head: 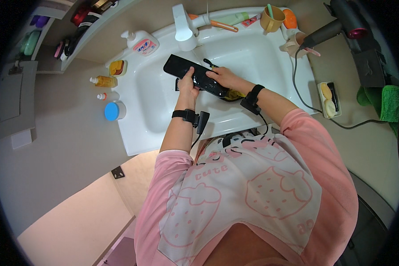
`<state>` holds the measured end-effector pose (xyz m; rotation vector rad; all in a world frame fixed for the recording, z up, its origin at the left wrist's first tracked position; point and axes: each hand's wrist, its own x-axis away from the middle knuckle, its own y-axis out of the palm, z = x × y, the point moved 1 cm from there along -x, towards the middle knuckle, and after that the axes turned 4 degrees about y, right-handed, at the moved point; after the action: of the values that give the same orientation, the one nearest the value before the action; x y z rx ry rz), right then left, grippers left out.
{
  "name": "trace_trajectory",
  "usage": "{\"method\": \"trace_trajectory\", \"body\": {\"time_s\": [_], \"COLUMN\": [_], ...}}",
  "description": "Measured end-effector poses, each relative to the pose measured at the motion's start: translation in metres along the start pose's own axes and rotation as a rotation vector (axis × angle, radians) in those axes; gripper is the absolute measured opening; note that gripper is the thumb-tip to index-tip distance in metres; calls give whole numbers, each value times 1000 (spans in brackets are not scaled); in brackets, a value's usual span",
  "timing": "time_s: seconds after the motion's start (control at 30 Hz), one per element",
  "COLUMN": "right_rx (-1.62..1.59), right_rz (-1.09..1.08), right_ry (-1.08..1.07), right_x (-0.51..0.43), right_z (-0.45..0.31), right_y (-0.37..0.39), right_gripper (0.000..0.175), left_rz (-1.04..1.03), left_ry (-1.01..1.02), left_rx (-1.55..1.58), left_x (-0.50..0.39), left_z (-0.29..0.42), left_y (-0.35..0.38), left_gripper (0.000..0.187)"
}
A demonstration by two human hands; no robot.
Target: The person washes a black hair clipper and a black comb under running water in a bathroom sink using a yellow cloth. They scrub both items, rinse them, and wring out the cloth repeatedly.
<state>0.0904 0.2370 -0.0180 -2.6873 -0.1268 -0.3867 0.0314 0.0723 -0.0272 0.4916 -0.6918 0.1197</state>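
Observation:
My left hand (pixel 188 82) and my right hand (pixel 224 78) both grip a wet, glossy black oblong object (pixel 199 75), held tilted above the white sink basin (pixel 153 96). Its exact kind cannot be told. My left thumb lies on its upper face; my right fingers hold its far edge. Under my right hand, a yellow and black item (pixel 233 95) shows in part, and a thin black handle or loop (pixel 210 63) sticks out beyond the object. A black slotted piece (pixel 177 84) shows beside my left hand, partly hidden.
The white faucet (pixel 185 30) stands just beyond the object. A pump bottle (pixel 142 42), small bottles (pixel 105 81) and a blue-lidded jar (pixel 114 111) line the left rim. Cups (pixel 272 19), a razor-like orange handle (pixel 224 26) and tubes sit behind; a hair dryer (pixel 329 31) with its cord hangs right.

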Motion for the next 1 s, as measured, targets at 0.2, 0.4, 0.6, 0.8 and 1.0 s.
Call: {"method": "trace_trajectory", "body": {"time_s": [0.2,0.4,0.6,0.8,1.0], "right_rx": [2,205,294,273,393], "right_rz": [-59,-99,-161,-166,-32], "right_ry": [-4,-53,-37,-39,-118], "right_x": [7,22,39,43,46], "right_z": [-2,-13,-23,-27,-23], "right_y": [-2,-13,-40,-61,-70], "right_gripper": [45,41,39,38,36], "left_rz": [-242,-123,25,-28,-58], "left_ry": [-64,-3,280,383,344], "left_rx": [55,171,-316,-548,-564], "left_x": [-3,-11,1,-16,-35], "left_z": [8,24,42,45,51], "left_y": [-8,-21,-16,2,23], "left_gripper": [16,27,34,24,17]}}
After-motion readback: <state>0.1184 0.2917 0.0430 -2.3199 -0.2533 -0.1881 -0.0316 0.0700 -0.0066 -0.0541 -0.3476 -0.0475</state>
